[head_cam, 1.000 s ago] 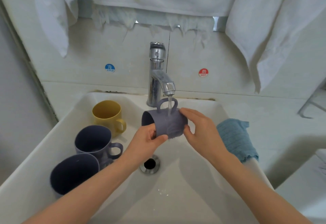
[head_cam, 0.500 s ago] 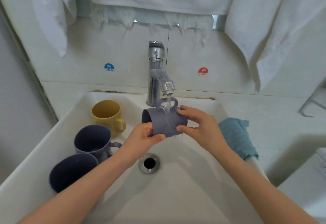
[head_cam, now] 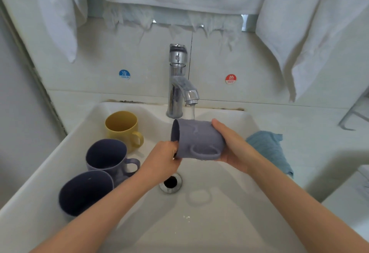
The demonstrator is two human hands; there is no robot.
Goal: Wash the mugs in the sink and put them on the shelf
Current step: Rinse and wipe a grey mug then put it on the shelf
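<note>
From my head camera I look down into the white sink (head_cam: 209, 222). I am at the washing step, on one mug.

My left hand (head_cam: 161, 161) grips the rim of the grey mug (head_cam: 197, 139), and my right hand (head_cam: 233, 147) is wrapped round its bottom end. The mug lies on its side over the middle of the sink, just above the drain (head_cam: 170, 183). Its mouth points left and its handle faces me. Water (head_cam: 191, 112) runs from the tap (head_cam: 177, 81) at the back edge and lands on the top side of the mug.

Three more mugs wait along the left side of the sink. The yellow mug (head_cam: 121, 127) stands near the back left corner, a purple mug (head_cam: 107, 155) is just in front of it, and a dark mug (head_cam: 85, 191) leans at the front left. A blue cloth (head_cam: 269, 149) lies on the bench by the right edge.

I think the outside is getting wet but the inside needs water too. Next I should tip the mouth up under the stream, rub inside, then pour it out. The mug is wet and may slip, so I must hold tight. I cannot tell for sure where the shelf is.
</note>
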